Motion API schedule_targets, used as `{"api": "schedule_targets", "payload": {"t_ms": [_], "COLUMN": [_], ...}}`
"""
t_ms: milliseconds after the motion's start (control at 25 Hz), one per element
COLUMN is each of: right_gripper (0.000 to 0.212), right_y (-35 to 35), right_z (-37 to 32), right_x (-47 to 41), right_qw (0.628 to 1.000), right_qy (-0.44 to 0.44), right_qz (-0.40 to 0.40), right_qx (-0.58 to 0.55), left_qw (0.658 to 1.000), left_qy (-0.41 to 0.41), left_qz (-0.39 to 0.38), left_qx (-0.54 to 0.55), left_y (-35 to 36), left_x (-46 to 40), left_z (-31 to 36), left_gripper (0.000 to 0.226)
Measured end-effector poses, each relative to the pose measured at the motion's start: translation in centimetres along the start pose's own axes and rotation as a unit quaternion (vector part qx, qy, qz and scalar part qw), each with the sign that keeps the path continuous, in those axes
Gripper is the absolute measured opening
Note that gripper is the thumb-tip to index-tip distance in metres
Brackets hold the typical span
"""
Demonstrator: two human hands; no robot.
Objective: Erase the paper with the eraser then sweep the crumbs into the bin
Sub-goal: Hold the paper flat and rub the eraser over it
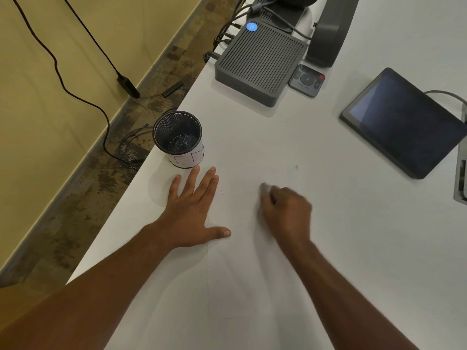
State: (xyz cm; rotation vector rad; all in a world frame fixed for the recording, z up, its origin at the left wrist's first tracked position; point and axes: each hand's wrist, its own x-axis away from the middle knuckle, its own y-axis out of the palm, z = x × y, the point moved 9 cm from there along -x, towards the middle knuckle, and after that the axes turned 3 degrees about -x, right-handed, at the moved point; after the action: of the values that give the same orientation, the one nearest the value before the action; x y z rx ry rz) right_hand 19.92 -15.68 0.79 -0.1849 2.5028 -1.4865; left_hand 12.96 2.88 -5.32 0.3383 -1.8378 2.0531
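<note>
Left hand (191, 213) flat on paper (242, 261) edge, right hand (286, 213) gripping eraser (265, 188)

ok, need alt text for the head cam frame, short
A person's right hand rubs a blurred eraser on white paper on a white table, while the left hand lies flat, fingers spread, at the sheet's left edge. A black mesh bin stands just beyond the left hand; electronics sit farther back.

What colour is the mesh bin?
Black mesh bin, white paper band around its base; head view.
</note>
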Motion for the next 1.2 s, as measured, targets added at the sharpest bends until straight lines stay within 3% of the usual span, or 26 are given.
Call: {"api": "schedule_targets", "payload": {"t_ms": [120,240,400,560,680,840,960,1120,1200], "right_gripper": [0.041,0.045,0.039,0.043,0.039,0.042,0.042,0.044,0.044], "right_y": [1.3,-0.3,1.4,-0.4,1.4,-0.1,1.2,-0.5,0.5], "right_z": [-2.5,0.7,-2.4,0.6,-2.1,0.7,-1.4,1.0,-0.8], "right_x": [2.2,-0.4,2.6,-0.1,1.9,-0.4,1.1,-1.1,0.1], "right_qw": [0.994,1.0,0.994,1.0,0.995,1.0,0.997,1.0,0.998], "right_qy": [-0.102,0.006,-0.103,-0.006,-0.095,-0.005,-0.08,-0.009,-0.062], "right_qz": [-0.038,0.004,-0.04,0.007,-0.035,0.004,-0.025,-0.005,-0.027], "right_qx": [-0.018,-0.003,-0.003,0.007,0.001,0.008,-0.001,0.024,0.011], "left_qw": [1.0,1.0,1.0,1.0,1.0,1.0,1.0,1.0,1.0], "left_qy": [-0.001,-0.001,-0.002,-0.001,-0.001,0.001,-0.001,-0.001,-0.003], "left_qz": [0.003,-0.004,0.002,-0.002,0.01,0.011,0.008,-0.002,0.001], "left_qx": [0.003,-0.007,0.002,-0.006,0.005,0.003,-0.001,-0.003,-0.001], "left_y": [-0.1,-0.1,-0.1,0.1,-0.2,-0.2,-0.3,-0.1,-0.2], "left_x": [0.0,0.0,0.1,0.0,0.1,0.1,0.1,0.1,0.1], "left_z": [0.0,0.0,-0.1,0.0,0.0,0.0,0.0,0.0,0.0], "left_gripper": [0.123,0.122,0.123,0.123,0.123,0.123,0.122,0.123,0.123]}}
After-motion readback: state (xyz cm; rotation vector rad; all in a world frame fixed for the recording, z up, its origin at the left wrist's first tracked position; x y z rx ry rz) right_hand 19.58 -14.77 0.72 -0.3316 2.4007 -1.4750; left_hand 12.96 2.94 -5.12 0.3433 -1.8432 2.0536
